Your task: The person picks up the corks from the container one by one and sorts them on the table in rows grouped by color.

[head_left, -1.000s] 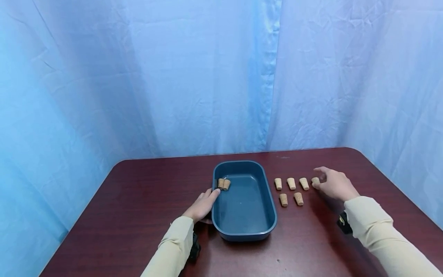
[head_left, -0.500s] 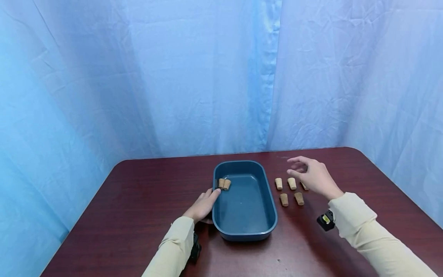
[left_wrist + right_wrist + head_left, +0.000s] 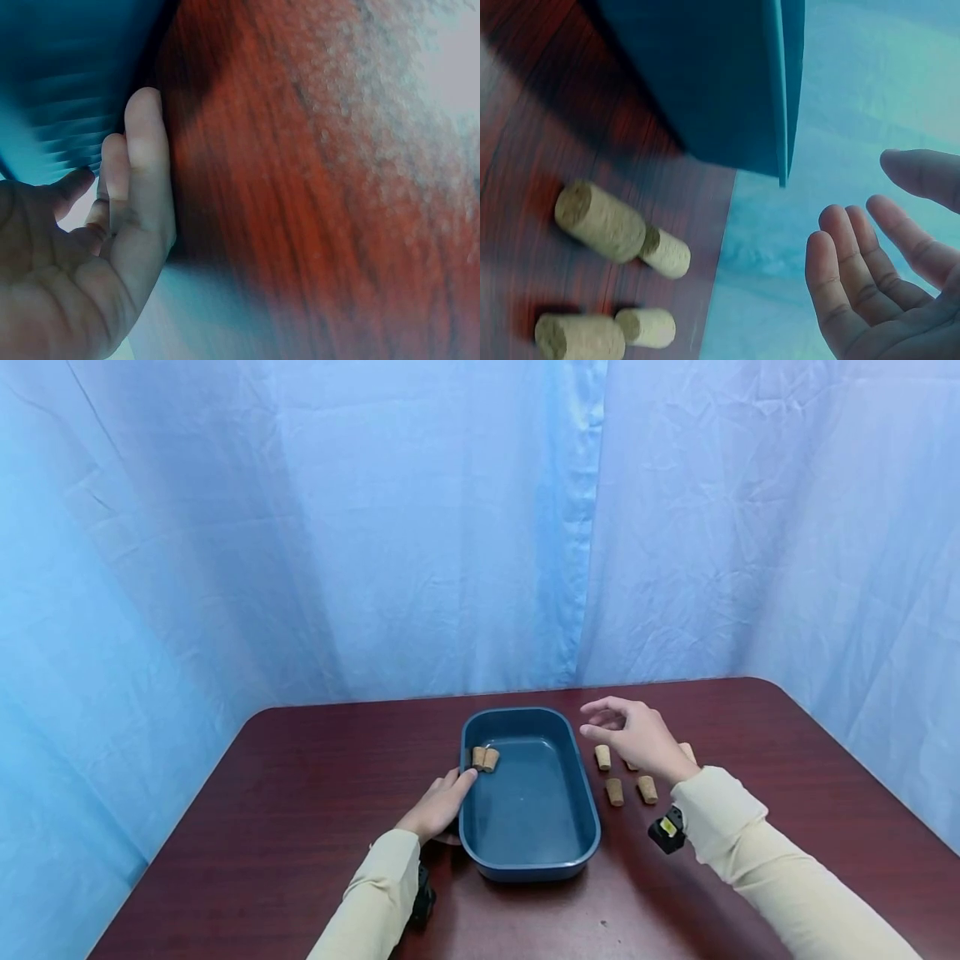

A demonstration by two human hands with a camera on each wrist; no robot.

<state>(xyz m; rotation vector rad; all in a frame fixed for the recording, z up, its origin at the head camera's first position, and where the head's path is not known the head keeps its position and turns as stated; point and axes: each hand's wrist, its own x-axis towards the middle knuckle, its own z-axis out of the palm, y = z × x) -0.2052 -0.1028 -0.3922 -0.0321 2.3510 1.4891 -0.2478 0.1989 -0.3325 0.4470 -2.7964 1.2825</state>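
Observation:
My left hand (image 3: pixel 440 803) holds the left side of a deep blue plastic tray (image 3: pixel 529 865), a digit over the rim. In the left wrist view, its fingers (image 3: pixel 146 150) lie along the outer wall, low by the tabletop. Two cork stoppers (image 3: pixel 491 760) lean together inside the tray, by its left wall. My right hand (image 3: pixel 630 733) hovers past the tray's right rim, above the rows of corks. In the right wrist view its fingers are loosely bent and nothing is between them. Below it lie tapered corks (image 3: pixel 600 221), one pale cork (image 3: pixel 603 757) nearest the tray.
Two browner corks (image 3: pixel 615 792) (image 3: pixel 647 790) form the near row. Another pale cork (image 3: pixel 686 750) shows behind my right wrist, and the hand partly hides the far row. The dark red wooden table (image 3: pixel 337 760) ends at a pale blue curtain (image 3: pixel 420 527).
My right hand has left the far-right cork, risen and moved left toward the tray, holding nothing; that cork still lies on the table. My left hand and the tray have stayed put.

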